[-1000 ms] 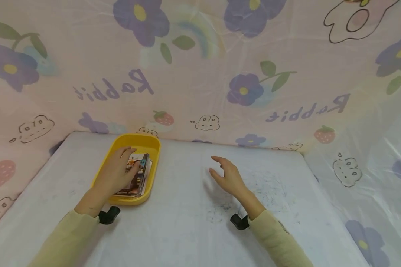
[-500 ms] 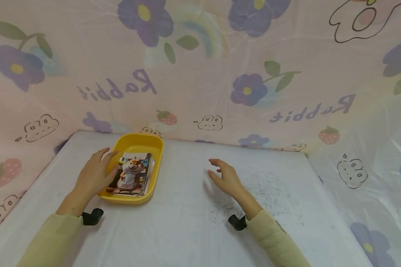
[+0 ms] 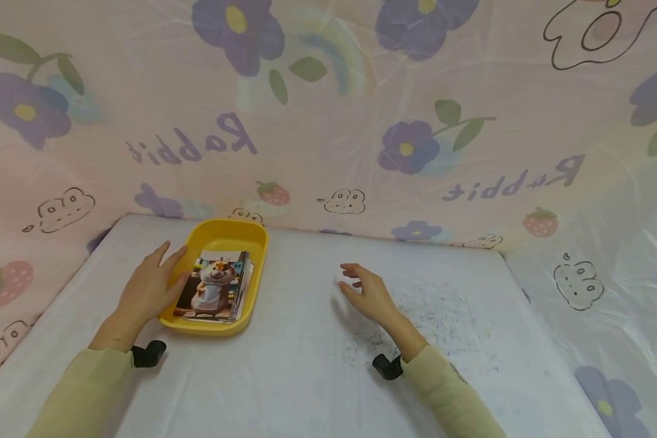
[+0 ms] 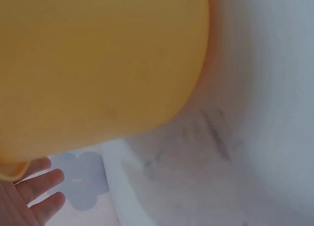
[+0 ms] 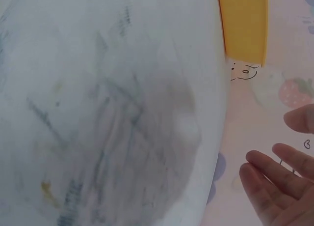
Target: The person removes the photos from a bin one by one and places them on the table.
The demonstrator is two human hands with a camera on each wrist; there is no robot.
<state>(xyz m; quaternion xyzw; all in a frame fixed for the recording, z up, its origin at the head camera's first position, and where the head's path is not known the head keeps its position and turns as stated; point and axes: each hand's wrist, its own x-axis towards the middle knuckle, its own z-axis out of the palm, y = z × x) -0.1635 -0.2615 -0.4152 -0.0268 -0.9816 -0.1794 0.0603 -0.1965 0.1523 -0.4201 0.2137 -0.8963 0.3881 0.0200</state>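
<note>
A yellow tray (image 3: 231, 231) stands on the left part of the white-covered table. Inside it lies a stack of picture cards (image 3: 215, 287); the top one shows a hamster in a white apron. My left hand (image 3: 148, 287) is at the tray's left side, fingers spread and mostly straight, thumb right at the rim. In the left wrist view the tray wall (image 4: 103, 78) fills much of the picture and hides the thumb, while the fingers (image 4: 41, 184) extend beyond it. Off to the right, my right hand (image 3: 373, 298) hovers over the table with relaxed fingers, holding nothing.
The white table cover (image 3: 301, 365) has dark scribble-like marks near the right hand. A patterned curtain (image 3: 317, 146) with flowers and rabbits closes in the back and both sides. A black wrist mount (image 3: 149, 354) sticks out from the left sleeve.
My left hand has moved from over the cards to the tray's left side, uncovering the hamster picture. The right hand has barely moved.
</note>
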